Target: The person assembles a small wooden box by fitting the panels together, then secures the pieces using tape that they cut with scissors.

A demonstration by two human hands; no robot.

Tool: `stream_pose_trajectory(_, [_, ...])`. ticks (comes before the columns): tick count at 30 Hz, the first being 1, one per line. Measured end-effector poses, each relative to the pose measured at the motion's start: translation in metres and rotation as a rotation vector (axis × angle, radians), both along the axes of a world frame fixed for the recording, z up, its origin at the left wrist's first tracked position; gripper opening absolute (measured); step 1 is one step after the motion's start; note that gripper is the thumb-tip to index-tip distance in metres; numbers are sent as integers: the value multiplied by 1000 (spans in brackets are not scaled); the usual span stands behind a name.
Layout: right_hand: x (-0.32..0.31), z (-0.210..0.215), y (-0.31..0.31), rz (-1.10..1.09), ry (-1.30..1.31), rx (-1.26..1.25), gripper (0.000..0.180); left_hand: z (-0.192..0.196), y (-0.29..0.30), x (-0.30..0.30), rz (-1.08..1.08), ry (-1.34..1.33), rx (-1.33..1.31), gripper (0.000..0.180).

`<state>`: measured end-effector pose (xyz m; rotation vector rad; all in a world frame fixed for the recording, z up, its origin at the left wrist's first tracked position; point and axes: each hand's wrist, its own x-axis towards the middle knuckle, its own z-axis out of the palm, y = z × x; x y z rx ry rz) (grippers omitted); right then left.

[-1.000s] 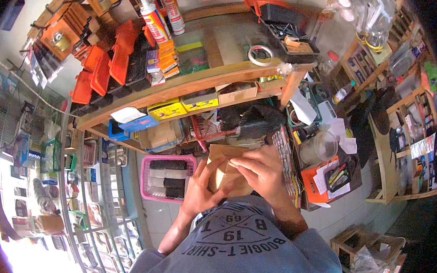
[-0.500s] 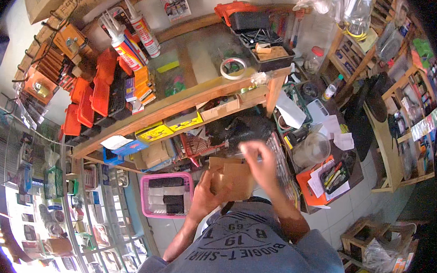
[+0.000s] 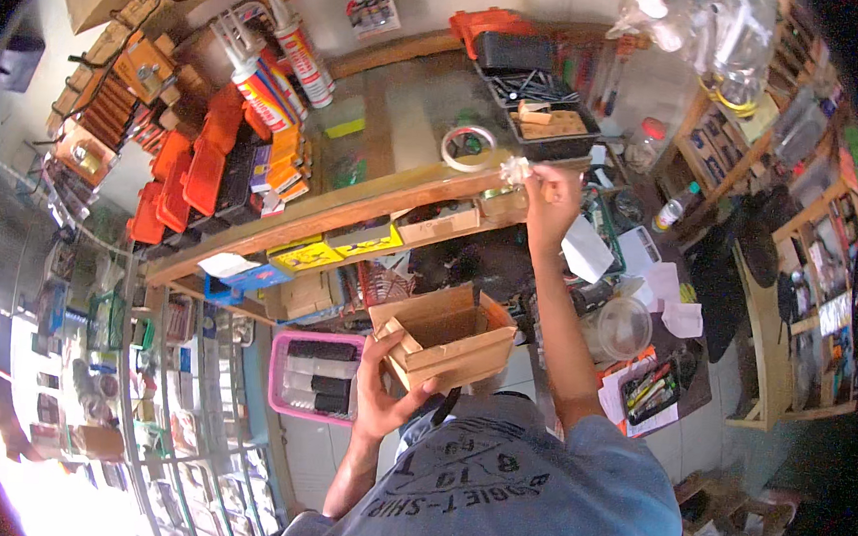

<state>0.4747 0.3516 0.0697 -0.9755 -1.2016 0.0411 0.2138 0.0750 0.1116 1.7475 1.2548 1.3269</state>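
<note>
My left hand (image 3: 389, 395) grips a brown cardboard box (image 3: 462, 363) from its left side, thumb on the near wall and fingers by the folded flap. The box is held in front of my chest, and its top is open; the inside looks dark and bare. My right hand (image 3: 554, 205) is stretched forward to the shelf's right corner. Its fingers are curled closed beside a crumpled whitish wad (image 3: 516, 169) on the wooden edge, seemingly touching it. What lies between those fingers is too small to make out. A roll of tape (image 3: 469, 149) rests on the glass shelf top nearby.
Orange-lidded cases (image 3: 203, 181) and sealant tubes (image 3: 304, 59) stand at the shelf's left. A black case of screws or nails (image 3: 530, 86) sits at its back right. Below are a pink basket (image 3: 276, 396) on the left and a clear plastic tub (image 3: 625, 326) on the right.
My right hand has moved from beside the box forward to the shelf corner. The box has tipped, so its open inside now faces me, with my left hand still holding it.
</note>
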Motion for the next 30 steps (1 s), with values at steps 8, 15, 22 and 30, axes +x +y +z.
stream_pose_trajectory(8, [-7,20,-33,48,201,-46,39,20,-2,2,224,156,131,66])
stream_pose_trajectory(15, [20,81,-133,1041,-47,-670,20,17,12,5,263,-82,53,62])
stream_pose_trajectory(22, [29,95,-148,1168,-300,-673,19,8,22,5,232,-169,55,59])
stream_pose_trajectory(30, [26,83,-146,1234,-224,-737,15,3,24,3,224,-145,172,56])
